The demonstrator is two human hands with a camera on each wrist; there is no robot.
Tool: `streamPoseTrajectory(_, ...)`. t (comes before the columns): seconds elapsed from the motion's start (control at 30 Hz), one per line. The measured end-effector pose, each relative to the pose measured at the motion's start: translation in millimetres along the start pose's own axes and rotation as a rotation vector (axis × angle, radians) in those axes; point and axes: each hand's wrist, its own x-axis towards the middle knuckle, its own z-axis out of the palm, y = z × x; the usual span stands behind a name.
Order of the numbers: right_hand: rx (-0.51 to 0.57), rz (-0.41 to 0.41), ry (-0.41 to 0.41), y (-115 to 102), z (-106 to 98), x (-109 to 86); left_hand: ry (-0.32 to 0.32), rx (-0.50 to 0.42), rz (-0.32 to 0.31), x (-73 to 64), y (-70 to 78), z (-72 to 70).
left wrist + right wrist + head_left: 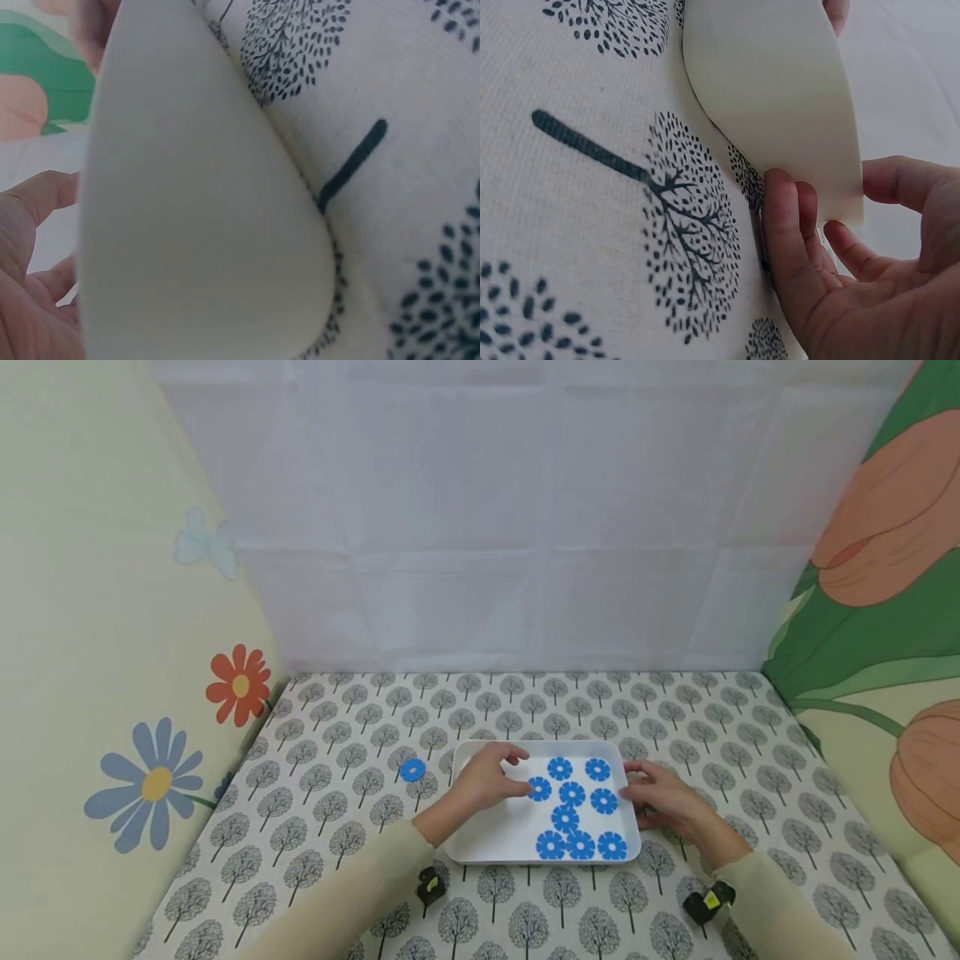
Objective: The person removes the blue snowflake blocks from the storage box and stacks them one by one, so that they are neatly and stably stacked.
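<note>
A shallow white tray (491,839) sits on the cloth and holds several blue notched discs (572,793) in its right half. My left hand (491,777) hovers over the tray's left half, thumb and forefinger spread apart. Its thumb tip is right at the edge of the leftmost disc (539,789). In the left wrist view the tray wall (195,195) hides part of that hand. My right hand (663,797) grips the tray's right side; in the right wrist view its thumb is at the rim and other fingers (784,217) lie against the outer wall.
One more blue disc (412,769) lies on the tree-print tablecloth (330,810), left of the tray. A white curtain (450,527) hangs behind the table. Flower-painted panels (90,610) stand on both sides.
</note>
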Motion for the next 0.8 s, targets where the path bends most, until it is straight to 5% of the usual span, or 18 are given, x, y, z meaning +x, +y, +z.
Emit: streamPoseTrajectory(0.8,-0.015,0.019,0.022,-0.2,1.5,1.2,0.010,0.172,-0.066,11.5,-3.1,33.3)
